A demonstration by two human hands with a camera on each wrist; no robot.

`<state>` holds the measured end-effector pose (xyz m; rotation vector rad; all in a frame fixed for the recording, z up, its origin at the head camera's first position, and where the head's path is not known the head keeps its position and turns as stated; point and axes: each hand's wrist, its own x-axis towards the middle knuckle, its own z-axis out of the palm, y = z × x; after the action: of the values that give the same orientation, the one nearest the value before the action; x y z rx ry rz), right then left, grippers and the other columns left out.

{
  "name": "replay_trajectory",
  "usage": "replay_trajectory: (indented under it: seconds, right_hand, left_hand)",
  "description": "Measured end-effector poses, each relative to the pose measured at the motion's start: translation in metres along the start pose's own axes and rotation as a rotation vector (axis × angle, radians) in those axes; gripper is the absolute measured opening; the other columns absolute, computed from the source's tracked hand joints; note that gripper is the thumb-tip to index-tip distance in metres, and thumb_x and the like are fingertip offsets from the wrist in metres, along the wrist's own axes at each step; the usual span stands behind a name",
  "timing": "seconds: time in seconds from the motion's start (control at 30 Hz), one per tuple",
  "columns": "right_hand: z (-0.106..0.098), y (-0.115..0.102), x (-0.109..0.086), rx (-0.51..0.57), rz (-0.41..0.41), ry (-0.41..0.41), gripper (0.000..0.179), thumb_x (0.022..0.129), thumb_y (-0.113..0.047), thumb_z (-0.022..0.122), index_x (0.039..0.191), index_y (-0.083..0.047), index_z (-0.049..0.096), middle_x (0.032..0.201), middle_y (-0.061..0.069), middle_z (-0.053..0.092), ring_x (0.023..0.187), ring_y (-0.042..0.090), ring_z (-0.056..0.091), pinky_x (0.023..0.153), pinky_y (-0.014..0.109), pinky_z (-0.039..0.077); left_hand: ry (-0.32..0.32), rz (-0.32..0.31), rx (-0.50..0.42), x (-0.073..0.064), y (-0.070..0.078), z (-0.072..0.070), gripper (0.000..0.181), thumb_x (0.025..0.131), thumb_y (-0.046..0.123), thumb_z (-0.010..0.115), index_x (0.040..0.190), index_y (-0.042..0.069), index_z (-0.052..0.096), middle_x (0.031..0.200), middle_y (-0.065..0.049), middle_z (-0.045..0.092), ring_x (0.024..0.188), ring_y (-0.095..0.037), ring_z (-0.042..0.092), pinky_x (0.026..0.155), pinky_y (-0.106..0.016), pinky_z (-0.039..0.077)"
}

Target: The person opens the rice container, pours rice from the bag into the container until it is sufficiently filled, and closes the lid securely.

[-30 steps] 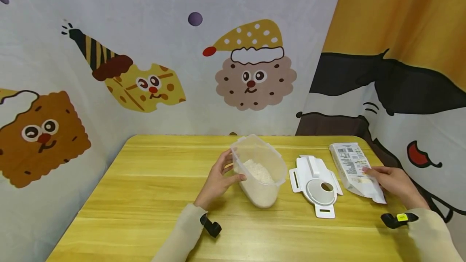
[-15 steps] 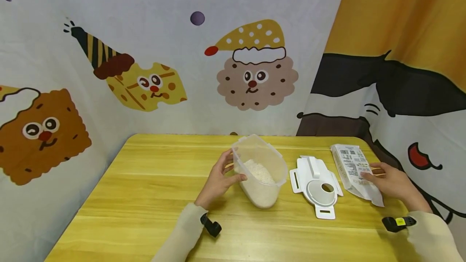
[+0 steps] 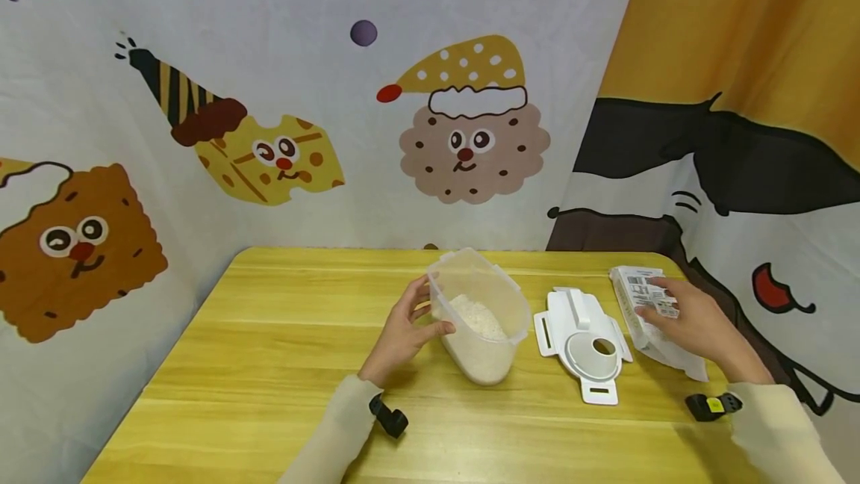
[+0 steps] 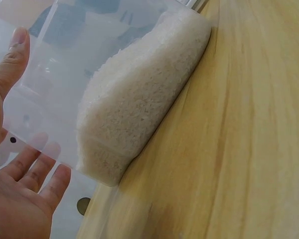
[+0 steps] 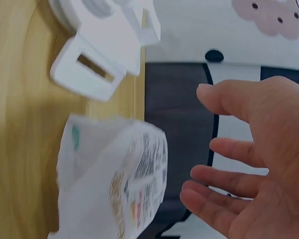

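In the head view, my left hand [image 3: 399,331] holds the left side of a clear plastic container [image 3: 504,293], its thumb in front and its fingers behind. White rice [image 4: 134,99] fills the container's lower part. The left wrist view shows the rice heaped toward one end, with the container touching the tabletop. On the right, my right hand [image 3: 702,331] hovers over a white printed packet [image 3: 648,338], fingers spread and holding nothing. The right wrist view shows a gap between that hand and the packet. A white lid [image 3: 581,320] with side flaps lies between container and packet.
Everything stands on a wood-grain table [image 3: 289,334]. Its far edge meets a printed curtain [image 3: 282,21] with cartoon figures. The same cloth hangs close along the right side, next to the packet.
My right hand has let go of the packet's near end and moved left and up over it. The packet's near end shifted slightly left earlier. The left hand and container have not moved.
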<state>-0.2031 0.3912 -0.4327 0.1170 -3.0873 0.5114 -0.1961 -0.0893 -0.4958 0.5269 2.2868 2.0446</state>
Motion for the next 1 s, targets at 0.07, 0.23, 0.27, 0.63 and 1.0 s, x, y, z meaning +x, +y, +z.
replay_trajectory:
  seconds: [0.07, 0.23, 0.27, 0.63, 1.0]
  right_hand:
    - [0.0, -0.008, 0.002, 0.003, -0.039, -0.003, 0.078, 0.094, -0.042, 0.072, 0.147, 0.008, 0.043, 0.142, 0.043, 0.043, 0.115, 0.059, 0.054, 0.089, 0.071, 0.052]
    - [0.003, -0.026, 0.007, 0.033, -0.155, 0.0, 0.073, 0.093, -0.037, 0.075, 0.144, 0.008, 0.047, 0.14, 0.039, 0.049, 0.112, 0.056, 0.06, 0.089, 0.067, 0.055]
    - [0.004, -0.029, 0.008, 0.043, -0.176, -0.001, 0.072, 0.093, -0.036, 0.076, 0.144, 0.008, 0.048, 0.14, 0.039, 0.051, 0.113, 0.056, 0.061, 0.089, 0.066, 0.055]
    - [0.02, -0.047, 0.025, 0.126, -0.26, -0.102, 0.07, 0.091, -0.038, 0.078, 0.14, 0.007, 0.055, 0.133, 0.029, 0.062, 0.111, 0.043, 0.066, 0.09, 0.055, 0.059]
    - [0.039, -0.054, 0.036, 0.172, -0.187, -0.174, 0.068, 0.088, -0.037, 0.081, 0.136, 0.006, 0.059, 0.113, 0.016, 0.071, 0.098, 0.028, 0.069, 0.079, 0.042, 0.06]
  left_hand:
    - [0.002, 0.002, -0.003, 0.0, 0.0, 0.0, 0.086, 0.085, 0.02, 0.085, 0.154, 0.039, 0.039, 0.154, -0.006, 0.049, 0.139, -0.023, 0.048, 0.122, -0.051, 0.038]
    - [0.001, 0.001, -0.003, 0.001, 0.001, 0.0, 0.086, 0.085, 0.019, 0.085, 0.155, 0.038, 0.039, 0.154, -0.006, 0.049, 0.139, -0.023, 0.048, 0.122, -0.051, 0.038]
    - [0.002, 0.0, -0.002, 0.001, 0.001, 0.0, 0.086, 0.085, 0.019, 0.085, 0.155, 0.037, 0.039, 0.154, -0.006, 0.049, 0.139, -0.023, 0.048, 0.122, -0.05, 0.038]
    - [-0.006, 0.021, -0.003, 0.0, 0.0, 0.0, 0.087, 0.085, 0.019, 0.085, 0.157, 0.032, 0.037, 0.154, -0.007, 0.049, 0.139, -0.024, 0.048, 0.122, -0.052, 0.038]
    - [0.001, 0.011, -0.004, 0.0, -0.001, 0.001, 0.086, 0.085, 0.019, 0.085, 0.156, 0.036, 0.038, 0.153, -0.005, 0.05, 0.138, -0.022, 0.048, 0.122, -0.051, 0.038]
